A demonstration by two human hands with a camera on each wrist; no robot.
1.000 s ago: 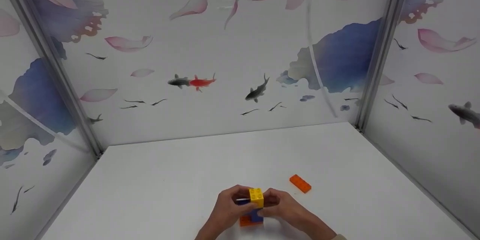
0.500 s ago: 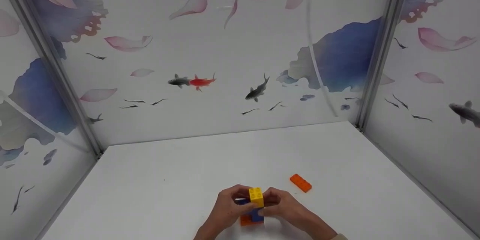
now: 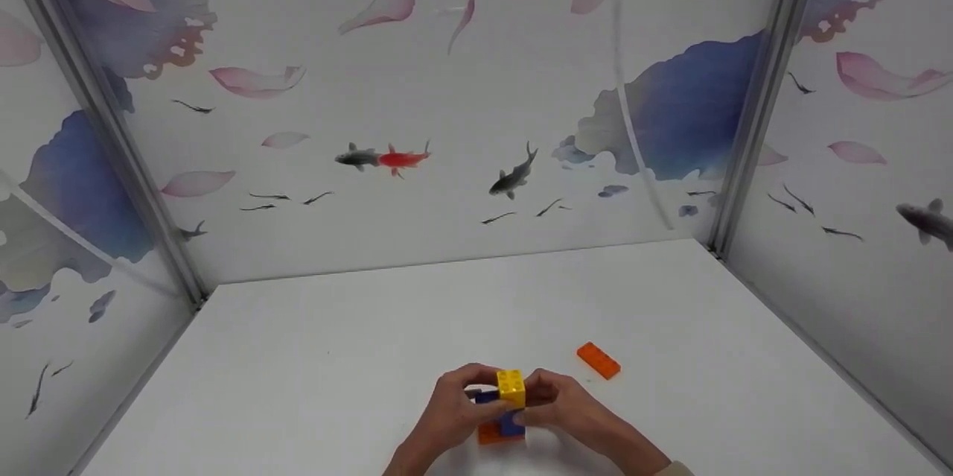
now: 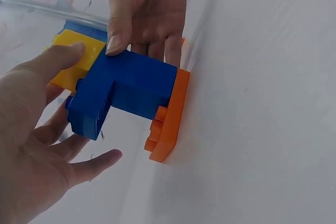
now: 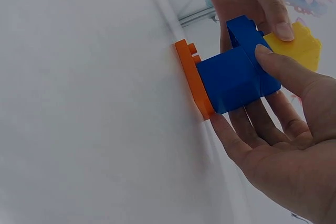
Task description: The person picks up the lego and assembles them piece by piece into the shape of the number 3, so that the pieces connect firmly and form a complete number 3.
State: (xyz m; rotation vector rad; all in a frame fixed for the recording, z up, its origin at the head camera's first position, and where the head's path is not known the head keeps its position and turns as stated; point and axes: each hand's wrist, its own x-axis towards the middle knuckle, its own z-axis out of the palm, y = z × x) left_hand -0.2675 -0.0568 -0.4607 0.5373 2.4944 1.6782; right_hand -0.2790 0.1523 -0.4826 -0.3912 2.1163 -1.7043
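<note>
A small stack of toy building bricks stands near the front of the table. At its foot is a flat orange brick [image 4: 169, 124], studs showing on one side. Blue bricks [image 4: 144, 85] rise from it, the upper one jutting out past the lower. On top sits a yellow brick [image 3: 511, 385]. My left hand [image 3: 456, 410] pinches the yellow brick, its thumb on the near face. With thumb and fingers, my right hand [image 3: 563, 409] holds the blue part from the other side; its thumb [image 5: 278, 64] presses just below the yellow brick.
A loose flat orange brick [image 3: 598, 360] lies on the white table [image 3: 335, 372], beyond and right of the hands. White panels [image 3: 417, 238] printed with lotus and fish enclose the table at the back and sides.
Both hands keep their hold on the stack, with hardly any movement. The whole head view has shifted very slightly.
</note>
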